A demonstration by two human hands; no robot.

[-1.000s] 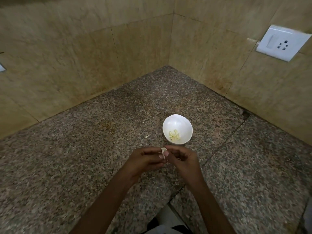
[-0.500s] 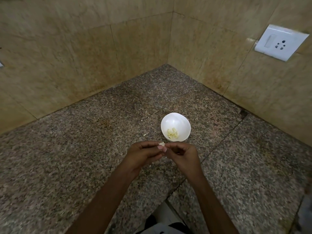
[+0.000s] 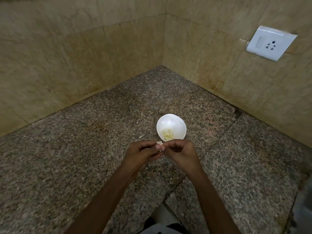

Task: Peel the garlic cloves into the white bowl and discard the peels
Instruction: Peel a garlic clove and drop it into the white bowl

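A small white bowl (image 3: 171, 124) stands on the granite counter with several peeled garlic cloves (image 3: 168, 135) lying in its bottom. Just in front of the bowl my left hand (image 3: 143, 154) and my right hand (image 3: 182, 152) meet fingertip to fingertip. Between them they pinch one small pale garlic clove (image 3: 159, 143), mostly hidden by the fingers. A thin bit of peel shows under the thumbs.
The speckled granite counter (image 3: 84, 157) fills a corner between two beige tiled walls. A small peel scrap (image 3: 140, 136) lies left of the bowl. A white switch and socket plate (image 3: 270, 43) is on the right wall. The counter's front edge runs below my forearms.
My hands stay together at the clove, fingers shifting slightly on it. The strip of peel hanging between them a second ago looks shorter now. The bowl has not moved.
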